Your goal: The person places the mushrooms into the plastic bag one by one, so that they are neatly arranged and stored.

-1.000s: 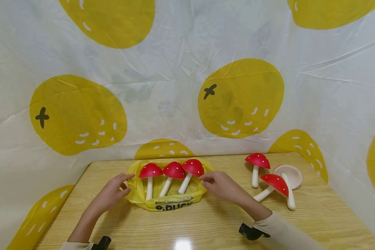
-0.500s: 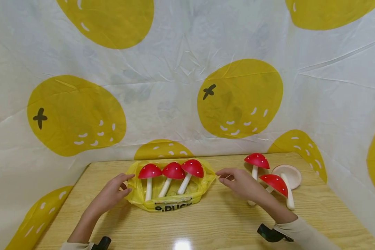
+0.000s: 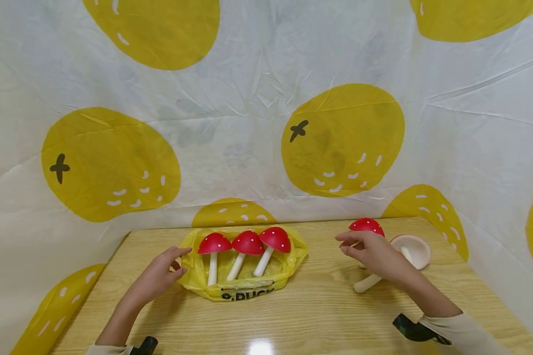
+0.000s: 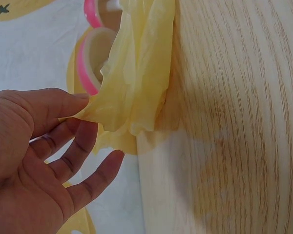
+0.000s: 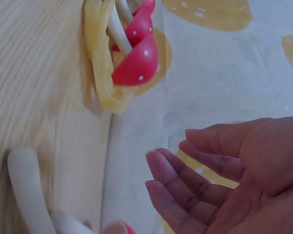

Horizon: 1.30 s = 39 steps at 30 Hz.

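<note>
With thumb and fingertips, my left hand [image 3: 157,276] pinches the left edge of a yellow plastic bag [image 4: 141,63], which lies with its mouth spread wide. Inside the bag, three toy mushrooms with red, white-dotted caps lie side by side: a left one [image 3: 215,243], a middle one [image 3: 247,242] and a right one [image 3: 275,239]. My right hand [image 3: 375,254], fingers loosely bent and holding nothing, hovers at the right group of mushrooms. It partly hides a red-capped mushroom [image 3: 366,225] and another whose pale stem [image 3: 367,284] shows below.
Another mushroom [image 3: 417,249] lies with its pale underside showing, at the far right. The wooden table [image 3: 231,325] ends at the back against a hanging white cloth [image 3: 244,162] printed with yellow fruit, which also rises on both sides.
My right hand has left the bag's right side and moved right to the loose mushrooms; the bag's right edge spreads wider than before. My left hand has stayed at the bag's left edge.
</note>
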### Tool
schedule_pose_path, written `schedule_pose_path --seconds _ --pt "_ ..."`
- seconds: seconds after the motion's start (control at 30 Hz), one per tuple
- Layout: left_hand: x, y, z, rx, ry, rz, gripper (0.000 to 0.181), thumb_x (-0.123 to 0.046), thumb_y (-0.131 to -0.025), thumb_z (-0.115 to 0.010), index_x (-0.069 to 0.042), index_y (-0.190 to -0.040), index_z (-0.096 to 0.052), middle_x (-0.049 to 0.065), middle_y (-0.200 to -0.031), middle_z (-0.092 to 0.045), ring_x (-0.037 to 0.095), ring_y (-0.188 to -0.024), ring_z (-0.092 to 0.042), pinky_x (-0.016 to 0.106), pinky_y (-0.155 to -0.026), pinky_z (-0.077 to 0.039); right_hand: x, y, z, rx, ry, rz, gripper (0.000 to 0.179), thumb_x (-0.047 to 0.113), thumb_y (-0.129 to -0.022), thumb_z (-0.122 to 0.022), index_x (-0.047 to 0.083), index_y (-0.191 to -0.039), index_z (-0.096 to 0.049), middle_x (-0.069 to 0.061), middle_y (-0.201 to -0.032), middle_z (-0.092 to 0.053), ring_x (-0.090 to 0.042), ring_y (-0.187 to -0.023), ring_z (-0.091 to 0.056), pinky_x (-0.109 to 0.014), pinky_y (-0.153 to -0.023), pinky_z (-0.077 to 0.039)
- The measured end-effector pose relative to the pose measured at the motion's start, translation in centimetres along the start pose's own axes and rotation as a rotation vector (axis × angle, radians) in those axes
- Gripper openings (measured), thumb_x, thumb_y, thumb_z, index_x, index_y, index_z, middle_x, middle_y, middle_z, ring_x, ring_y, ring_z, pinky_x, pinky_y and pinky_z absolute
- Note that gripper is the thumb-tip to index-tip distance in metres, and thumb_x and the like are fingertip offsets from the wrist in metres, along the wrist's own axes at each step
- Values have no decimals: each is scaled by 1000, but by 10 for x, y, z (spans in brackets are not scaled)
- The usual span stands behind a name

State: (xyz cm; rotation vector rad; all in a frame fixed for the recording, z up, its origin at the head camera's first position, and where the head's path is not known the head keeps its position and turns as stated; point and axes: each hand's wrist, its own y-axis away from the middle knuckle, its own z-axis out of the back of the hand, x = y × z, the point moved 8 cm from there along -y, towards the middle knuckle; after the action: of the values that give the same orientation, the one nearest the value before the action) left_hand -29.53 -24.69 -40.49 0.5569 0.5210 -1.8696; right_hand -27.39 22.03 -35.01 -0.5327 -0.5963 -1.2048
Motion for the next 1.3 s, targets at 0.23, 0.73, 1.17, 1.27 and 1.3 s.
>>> schedule_pose_path --seconds 0.23,0.73,1.17,1.27,1.3 --pt "0 2 0 -1 -2 -4 49 1 -93 -68 4 -141 -55 9 -110 -61 16 -86 -60 24 -64 -51 -17 10 21 -26 89 7 32 22 -97 -70 12 -127 -71 -10 -124 -70 -26 -106 -66 -39 -86 -56" --pt "1 5 1 -6 2 1 49 1 -93 -68 4 -141 -56 9 -110 -61 16 -87 -61 24 -64 -51 -62 29 60 -32 158 -75 33 10 -96 -69 0 -127 -68 -19 -114 -71 -30 -95 -69 -31 -73 -56" --pt "1 4 1 -13 13 -30 48 3 -93 -68 6 -139 -56 10 -109 -61 16 -86 -60 24 -63 -51 -91 41 79 -38 160 -54 31 -1 -92 -69 -8 -123 -68 -23 -112 -71 -26 -88 -68 -23 -68 -54" --pt "2 4 1 -15 10 -30 48 3 -92 -68 6 -138 -57 10 -110 -61 16 -85 -60 24 -63 -51 -103 43 82 -27 181 -81 31 -2 -92 -68 -9 -122 -68 -24 -111 -72 -27 -88 -69 -23 -67 -55" --pt "2 4 0 -14 10 -30 48 3 -92 -68 6 -138 -57 10 -110 -62 16 -85 -60 24 -64 -52 -107 44 82 -21 191 -95 31 -2 -92 -68 -9 -121 -68 -23 -109 -72 -27 -89 -68 -23 -66 -55"
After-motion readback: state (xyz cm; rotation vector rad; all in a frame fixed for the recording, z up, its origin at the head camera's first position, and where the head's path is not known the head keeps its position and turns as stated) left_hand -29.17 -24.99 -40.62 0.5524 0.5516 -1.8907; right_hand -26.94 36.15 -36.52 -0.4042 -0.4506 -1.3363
